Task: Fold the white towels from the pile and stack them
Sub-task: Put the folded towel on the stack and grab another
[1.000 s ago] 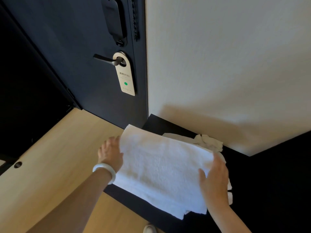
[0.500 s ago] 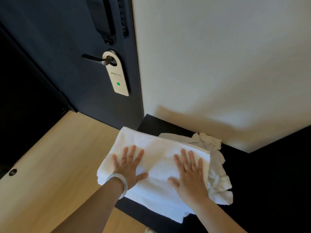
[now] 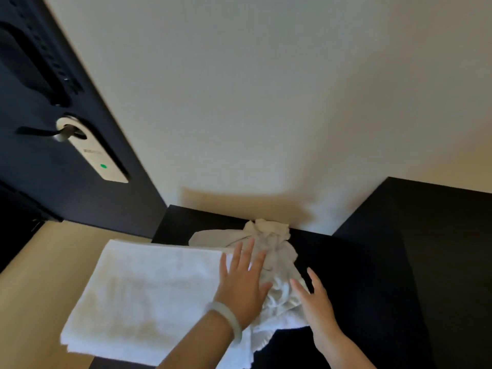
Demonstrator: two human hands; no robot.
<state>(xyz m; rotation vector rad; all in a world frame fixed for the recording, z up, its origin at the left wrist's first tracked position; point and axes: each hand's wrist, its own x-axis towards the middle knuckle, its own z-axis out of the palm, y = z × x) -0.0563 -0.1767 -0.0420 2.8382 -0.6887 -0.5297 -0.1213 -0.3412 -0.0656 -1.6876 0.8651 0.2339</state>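
One folded white towel (image 3: 149, 296) lay flat, its left part on the pale wooden surface (image 3: 40, 275) and its right part over the black tabletop (image 3: 359, 275). Just beside it to the right sat one crumpled pile of white towels (image 3: 274, 243) against the wall; how many towels it held could not be counted.

Two hands were in view. The left hand (image 3: 243, 286), one pale bangle (image 3: 229, 318) on its wrist, lay palm down with fingers spread and straight across the folded towel's right edge and onto the pile, gripping nothing. The right hand (image 3: 316, 304) was also flat and released, its fingers straight at the pile's right side.

One door hanger (image 3: 101, 158) hung on one lever handle (image 3: 40, 131), its print blurred. Both forearms were cut off at the bottom edge.
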